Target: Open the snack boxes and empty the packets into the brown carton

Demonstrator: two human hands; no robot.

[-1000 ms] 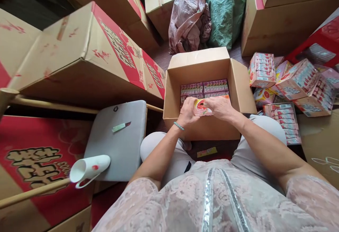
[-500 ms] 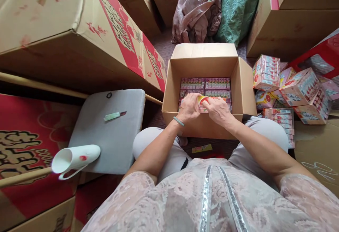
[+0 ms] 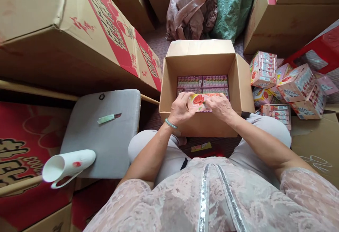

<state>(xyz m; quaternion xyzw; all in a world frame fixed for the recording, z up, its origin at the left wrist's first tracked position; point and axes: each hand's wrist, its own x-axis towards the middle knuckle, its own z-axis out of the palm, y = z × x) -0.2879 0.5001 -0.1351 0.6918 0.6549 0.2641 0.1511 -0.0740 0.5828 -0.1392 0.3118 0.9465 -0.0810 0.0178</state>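
Above the near side of an open carton [image 3: 198, 123], a pink candy box [image 3: 198, 100] with a red grapefruit picture is held between my two hands. My left hand [image 3: 181, 109], a beaded bracelet at its wrist, grips the box's left end. Over its right part lie the curled fingers of my right hand [image 3: 220, 107], hiding the print there. Farther inside the carton, rows of purple-edged packs [image 3: 202, 81] line the bottom. The near rows are partly hidden by the box and my hands.
Shrink-wrapped candy boxes [image 3: 292, 85] are piled to the right of the carton. On the left, a grey seat [image 3: 111, 142] bears a white mug [image 3: 69, 165] and a small knife [image 3: 109, 118]. A yellow wrapper [image 3: 201, 147] lies on the floor. Large cartons and bags [image 3: 190, 9] stand around.
The candy box now shows more of its grapefruit face, tilted toward me and a little to the left. Both hands still hold it. The whole view has shifted slightly.
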